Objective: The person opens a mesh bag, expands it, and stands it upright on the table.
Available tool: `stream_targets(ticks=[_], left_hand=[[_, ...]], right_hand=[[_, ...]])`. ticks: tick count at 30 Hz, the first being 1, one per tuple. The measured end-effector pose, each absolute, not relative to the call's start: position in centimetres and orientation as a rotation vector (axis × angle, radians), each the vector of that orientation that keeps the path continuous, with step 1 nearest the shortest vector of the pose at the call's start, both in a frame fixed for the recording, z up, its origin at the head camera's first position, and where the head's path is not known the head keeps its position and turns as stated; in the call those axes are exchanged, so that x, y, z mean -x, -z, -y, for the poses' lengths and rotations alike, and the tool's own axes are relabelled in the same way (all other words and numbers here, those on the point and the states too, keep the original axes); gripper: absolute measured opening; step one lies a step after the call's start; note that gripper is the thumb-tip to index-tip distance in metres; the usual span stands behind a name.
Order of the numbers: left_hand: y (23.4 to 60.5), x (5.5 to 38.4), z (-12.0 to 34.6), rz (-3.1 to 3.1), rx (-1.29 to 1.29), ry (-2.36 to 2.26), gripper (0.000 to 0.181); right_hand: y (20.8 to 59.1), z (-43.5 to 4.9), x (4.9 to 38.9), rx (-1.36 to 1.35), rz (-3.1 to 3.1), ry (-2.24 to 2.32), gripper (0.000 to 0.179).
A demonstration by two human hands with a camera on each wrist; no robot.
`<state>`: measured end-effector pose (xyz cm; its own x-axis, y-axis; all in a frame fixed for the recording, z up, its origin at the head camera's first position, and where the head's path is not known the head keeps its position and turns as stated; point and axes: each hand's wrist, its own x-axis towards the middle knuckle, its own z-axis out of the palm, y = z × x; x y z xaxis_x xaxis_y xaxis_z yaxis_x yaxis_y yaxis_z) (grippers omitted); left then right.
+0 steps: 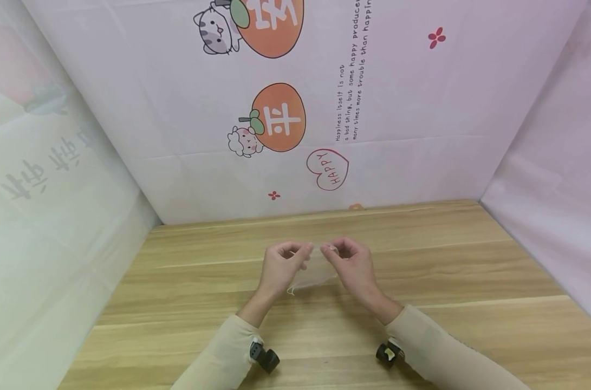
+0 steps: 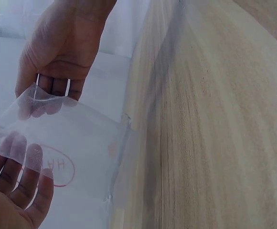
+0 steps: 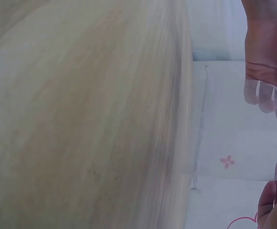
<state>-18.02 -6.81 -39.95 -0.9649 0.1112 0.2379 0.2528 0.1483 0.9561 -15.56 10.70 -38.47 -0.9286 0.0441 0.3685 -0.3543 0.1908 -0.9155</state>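
A thin, see-through mesh pouch [image 1: 318, 272] hangs between my two hands above the wooden table. A small pale cord loop shows at its lower left corner. My left hand [image 1: 283, 265] pinches the upper edge on the left with thumb and fingers. On the other side my right hand [image 1: 356, 268] pinches the upper right part, where some edge is bunched. In the left wrist view the sheer pouch [image 2: 88, 136] spans both hands, and fingers show through it. The right wrist view has part of the pouch [image 3: 243, 138]; the right hand is cut off by the frame edge.
The wood-grain table [image 1: 188, 303] extends around both hands. A white printed cloth [image 1: 397, 97] stands behind it, with pale cloth sides at left and right. Small black cameras, one on the left sleeve [image 1: 217, 352] and one on the right sleeve [image 1: 436, 346], sit near the wrists.
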Motion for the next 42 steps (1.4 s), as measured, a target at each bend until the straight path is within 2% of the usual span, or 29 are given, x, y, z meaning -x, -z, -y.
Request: stream_targets(ticks=[14,33,42], left_hand=[[39.7,18.0,6.7,2.326,0.334,1.893,0.016],[40.0,18.2,7.0,2.320,0.363,1.868,0.012],[40.0,18.1,6.9,2.318,0.332,1.881,0.014]], right_hand=[[38.2,-10.4,15.4,-0.297,2.144,-1.787,0.006],[38.4,-10.3,15.2,-0.342,2.174,-1.748,0.008],[41.0,-10.9,16.8,-0.318,2.236,-1.814,0.019]])
